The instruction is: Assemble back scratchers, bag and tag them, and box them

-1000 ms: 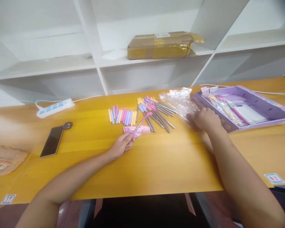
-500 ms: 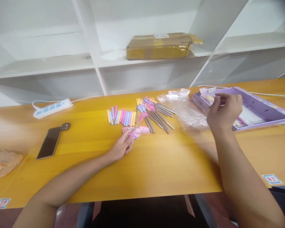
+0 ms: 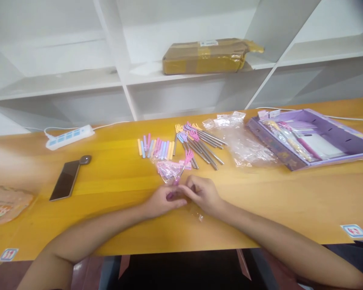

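Note:
My left hand [image 3: 163,200] is closed around the purple handle of a pink back scratcher [image 3: 188,156], whose claw head points up and away from me. Meeting it from the right, my right hand [image 3: 203,194] has its fingers pinched at a clear plastic bag [image 3: 200,218]; thin film shows below the hands and beyond them, partly hidden. Just past the hands lie small pink printed cards [image 3: 169,168]. Further back are a pile of back scratchers [image 3: 199,145] with steel rods and a row of coloured handle sleeves [image 3: 157,149].
More clear bags [image 3: 245,147] are heaped right of the pile. A purple open box [image 3: 293,160] with packaged scratchers stands at the right. On the left are a phone [image 3: 65,180], a mouse [image 3: 85,160] and a power strip [image 3: 69,137]. A taped parcel [image 3: 211,56] sits on the shelf.
My right hand has come from above the purple box to my left hand, with clear film now showing there. My left hand still holds the back scratcher, slightly further right.

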### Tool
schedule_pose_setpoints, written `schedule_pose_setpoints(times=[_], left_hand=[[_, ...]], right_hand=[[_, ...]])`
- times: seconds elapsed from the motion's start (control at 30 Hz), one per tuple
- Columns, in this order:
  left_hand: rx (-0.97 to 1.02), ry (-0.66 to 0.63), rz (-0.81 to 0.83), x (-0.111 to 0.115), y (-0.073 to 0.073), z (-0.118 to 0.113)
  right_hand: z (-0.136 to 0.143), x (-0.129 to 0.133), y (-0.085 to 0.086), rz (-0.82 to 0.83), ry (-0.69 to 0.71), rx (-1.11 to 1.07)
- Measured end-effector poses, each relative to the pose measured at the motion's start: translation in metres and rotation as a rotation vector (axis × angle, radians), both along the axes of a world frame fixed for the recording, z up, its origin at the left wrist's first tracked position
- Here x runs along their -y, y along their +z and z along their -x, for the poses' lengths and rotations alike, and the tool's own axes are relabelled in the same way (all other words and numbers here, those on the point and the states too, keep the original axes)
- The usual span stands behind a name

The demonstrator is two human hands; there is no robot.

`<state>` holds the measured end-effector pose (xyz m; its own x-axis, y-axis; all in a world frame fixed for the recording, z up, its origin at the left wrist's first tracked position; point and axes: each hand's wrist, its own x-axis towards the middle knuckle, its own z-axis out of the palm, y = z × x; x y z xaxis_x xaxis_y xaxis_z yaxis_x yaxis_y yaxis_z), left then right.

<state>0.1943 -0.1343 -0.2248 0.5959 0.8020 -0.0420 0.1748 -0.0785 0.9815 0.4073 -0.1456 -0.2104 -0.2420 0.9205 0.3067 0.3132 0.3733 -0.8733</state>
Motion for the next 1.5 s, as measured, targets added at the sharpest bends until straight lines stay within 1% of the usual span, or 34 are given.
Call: schedule_pose_setpoints(times=[0.07, 0.17, 0.2, 0.27, 0.33, 0.4, 0.47, 0.53, 0.6, 0.67, 0.73, 0.8, 0.83, 0.9, 0.97, 1.03, 1.07, 1.13, 1.27, 1.33, 1.5], left_hand=[[-0.006, 0.093, -0.096, -0.004, 0.001, 0.002], [0.005, 0.12, -0.162, -0.011, 0.003, 0.007], [0.012, 0.107, -0.174, -0.013, 0.003, 0.008], [0.026, 0.063, -0.195, -0.015, 0.001, 0.009], [0.049, -0.007, -0.202, -0.015, -0.001, 0.008], [0.068, -0.08, -0.203, -0.013, -0.004, 0.006], [0.061, -0.112, -0.22, -0.013, -0.004, 0.006], [0.058, -0.087, -0.255, -0.013, -0.002, 0.007], [0.113, -0.009, -0.282, -0.015, 0.002, 0.01], [0.22, 0.109, -0.258, -0.018, 0.007, 0.014], [0.316, 0.254, -0.184, -0.023, 0.009, 0.017], [0.362, 0.393, -0.118, -0.028, 0.009, 0.02], [0.375, 0.452, -0.101, -0.032, 0.007, 0.021], [0.394, 0.538, -0.074, -0.039, 0.002, 0.023], [0.421, 0.595, -0.041, -0.045, -0.004, 0.024], [0.448, 0.636, -0.01, -0.049, -0.01, 0.025], [0.455, 0.651, -0.002, -0.051, -0.012, 0.026], [0.461, 0.683, -0.006, -0.053, -0.014, 0.027], [0.492, 0.768, -0.028, -0.059, -0.013, 0.028], [0.547, 0.776, -0.028, -0.062, -0.011, 0.029], [0.632, 0.754, 0.011, -0.067, -0.005, 0.027]], right_hand=[[-0.002, -0.002, -0.002, 0.092, 0.048, -0.048], [-0.003, -0.007, -0.003, 0.342, 0.125, -0.223], [-0.002, -0.008, -0.004, 0.406, 0.16, -0.276], [0.003, -0.011, -0.006, 0.46, 0.249, -0.343], [0.008, -0.014, -0.009, 0.454, 0.325, -0.38], [0.01, -0.016, -0.011, 0.445, 0.347, -0.385], [0.008, -0.019, -0.011, 0.457, 0.33, -0.361], [-0.001, -0.025, -0.008, 0.436, 0.253, -0.361], [-0.014, -0.032, -0.002, 0.351, 0.119, -0.432], [-0.031, -0.039, 0.004, 0.239, 0.007, -0.533], [-0.049, -0.045, 0.01, 0.178, -0.013, -0.585], [-0.064, -0.048, 0.013, 0.173, 0.022, -0.516], [-0.07, -0.049, 0.013, 0.163, 0.043, -0.415], [-0.078, -0.049, 0.015, 0.086, 0.112, -0.101], [-0.08, -0.048, 0.016, -0.033, 0.209, 0.224], [-0.079, -0.046, 0.019, -0.111, 0.304, 0.439], [-0.078, -0.045, 0.019, -0.134, 0.319, 0.503], [-0.077, -0.043, 0.019, -0.181, 0.294, 0.602], [-0.082, -0.046, 0.016, -0.258, 0.178, 0.72], [-0.084, -0.048, 0.015, -0.219, 0.17, 0.724], [-0.08, -0.051, 0.018, -0.019, 0.211, 0.675]])
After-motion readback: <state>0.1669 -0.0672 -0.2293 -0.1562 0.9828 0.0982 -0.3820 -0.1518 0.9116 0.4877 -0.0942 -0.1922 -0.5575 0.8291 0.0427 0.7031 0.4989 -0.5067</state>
